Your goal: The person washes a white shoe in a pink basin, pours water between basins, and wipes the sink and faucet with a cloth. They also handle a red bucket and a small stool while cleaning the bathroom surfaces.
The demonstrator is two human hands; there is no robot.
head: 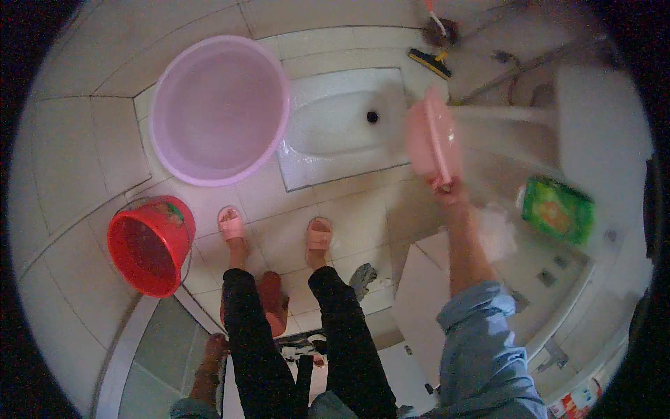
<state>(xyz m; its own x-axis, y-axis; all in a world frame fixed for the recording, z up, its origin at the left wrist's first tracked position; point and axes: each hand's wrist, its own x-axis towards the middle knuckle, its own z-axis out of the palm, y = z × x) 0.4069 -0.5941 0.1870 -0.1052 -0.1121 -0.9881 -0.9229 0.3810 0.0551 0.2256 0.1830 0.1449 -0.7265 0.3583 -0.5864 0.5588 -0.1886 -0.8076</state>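
My right hand [446, 189] grips the rim of a pink plastic basin [433, 137]. The basin is held tilted on its edge, past the right end of a white squat toilet [330, 149], and looks blurred. Low at the left, my left hand [216, 343] hangs beside my black trouser leg, dim and partly hidden, so its fingers cannot be made out. A large lilac plastic tub [220, 110] lies ahead on the left, partly over the toilet's edge. Nearer stands a red bucket [149, 251] with a wire handle and a green mark.
A floor squeegee or brush [430, 63] leans at the back right corner. On the right are a green printed package [559, 210] and an open white cabinet door [424, 293]. A grey cloth [362, 280] lies on the tiles near my pink slippers [319, 235].
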